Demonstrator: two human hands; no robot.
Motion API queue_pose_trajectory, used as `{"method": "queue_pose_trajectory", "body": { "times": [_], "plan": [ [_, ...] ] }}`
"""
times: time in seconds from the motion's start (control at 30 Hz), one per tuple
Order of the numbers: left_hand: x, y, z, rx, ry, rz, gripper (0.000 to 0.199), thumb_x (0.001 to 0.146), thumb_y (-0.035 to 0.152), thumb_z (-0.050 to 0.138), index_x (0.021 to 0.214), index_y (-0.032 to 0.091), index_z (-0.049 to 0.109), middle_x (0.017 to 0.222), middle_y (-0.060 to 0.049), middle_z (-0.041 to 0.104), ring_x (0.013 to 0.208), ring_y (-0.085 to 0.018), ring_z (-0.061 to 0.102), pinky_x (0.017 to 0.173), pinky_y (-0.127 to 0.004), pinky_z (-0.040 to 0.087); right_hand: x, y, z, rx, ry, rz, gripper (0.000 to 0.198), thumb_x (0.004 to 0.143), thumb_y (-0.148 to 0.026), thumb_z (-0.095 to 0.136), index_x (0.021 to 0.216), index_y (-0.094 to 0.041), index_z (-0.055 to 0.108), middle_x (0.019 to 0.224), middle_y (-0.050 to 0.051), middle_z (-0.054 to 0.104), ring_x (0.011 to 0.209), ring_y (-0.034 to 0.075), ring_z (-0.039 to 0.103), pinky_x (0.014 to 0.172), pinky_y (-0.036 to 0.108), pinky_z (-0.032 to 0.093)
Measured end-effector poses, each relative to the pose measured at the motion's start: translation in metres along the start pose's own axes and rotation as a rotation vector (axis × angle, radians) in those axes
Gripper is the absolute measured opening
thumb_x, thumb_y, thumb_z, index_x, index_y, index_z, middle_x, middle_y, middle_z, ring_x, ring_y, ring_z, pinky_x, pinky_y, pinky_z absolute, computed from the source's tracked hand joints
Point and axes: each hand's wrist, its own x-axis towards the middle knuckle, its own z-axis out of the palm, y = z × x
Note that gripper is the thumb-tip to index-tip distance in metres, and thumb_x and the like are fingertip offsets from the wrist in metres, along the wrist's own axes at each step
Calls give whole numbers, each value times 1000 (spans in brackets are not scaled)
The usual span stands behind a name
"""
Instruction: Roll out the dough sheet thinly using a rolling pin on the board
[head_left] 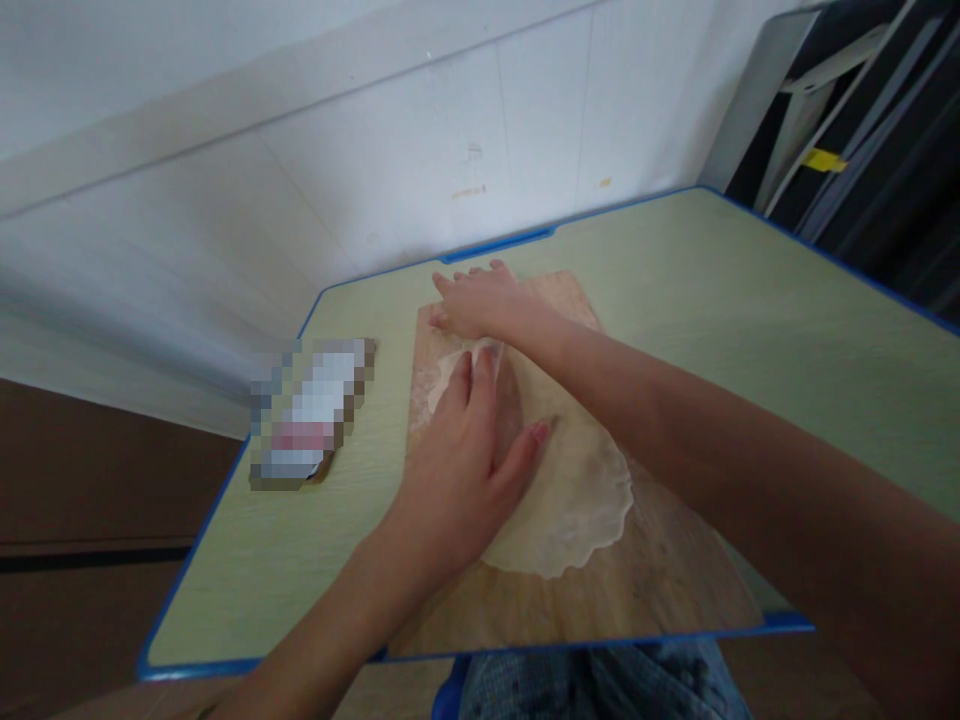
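A thin, pale sheet of rolled dough (577, 500) with a ragged, wavy edge lies on a wooden board (645, 580). My left hand (465, 440) rests palm down over its left part, fingers stretched forward and thumb held apart. Around those fingertips the dough edge looks slightly raised; whether any is pinched cannot be made out. Farther away, my right hand (476, 300) reaches across to the board's far left corner, its fingers spread. Nothing shows in its grasp. My right forearm covers part of the dough and the board.
The light green table (750, 330) has a blue rim and stands against a white wall (540, 110). On the left lies a blurred, flat, phone-like object (319, 410). A folded metal frame (810, 110) leans beyond the right side. Denim-clad legs (600, 685) are below the near edge.
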Motion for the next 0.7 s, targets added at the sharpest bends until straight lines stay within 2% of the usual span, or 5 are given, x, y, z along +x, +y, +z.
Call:
{"method": "queue_pose_trajectory", "body": {
  "times": [0.3, 0.4, 0.57, 0.7],
  "plan": [
    [-1, 2, 2, -42, 12, 4, 73, 88, 35, 49, 149, 12, 17, 156, -18, 21, 144, -35, 20, 115, -55, 23, -2, 2, 1, 3, 36, 2, 55, 93, -39, 42, 141, -10, 43, 128, 21, 61, 121, 32, 55, 102, 50, 31],
    [-1, 3, 2, -38, 15, 25, 70, 89, 32, 49, 149, 13, 19, 155, -18, 24, 144, -34, 22, 115, -54, 23, -3, 3, 2, 5, 51, 3, 52, 93, -37, 41, 137, -9, 48, 124, 21, 64, 118, 32, 57, 101, 51, 31],
    [-4, -1, 0, -10, 52, 73, 69, 89, 30, 50, 147, 8, 20, 155, -19, 26, 144, -26, 23, 118, -47, 21, -8, 7, 4, 5, 73, -8, 45, 91, -24, 40, 134, -13, 51, 123, 18, 65, 115, 32, 59, 100, 53, 33],
    [-16, 4, 1, 68, 22, 53, 64, 93, 31, 45, 147, 7, 21, 154, -21, 27, 143, -27, 26, 116, -49, 25, -22, 22, 4, 16, 101, -8, 51, 87, -16, 38, 137, -13, 49, 127, 19, 63, 115, 34, 58, 97, 57, 35]
  ]
}}
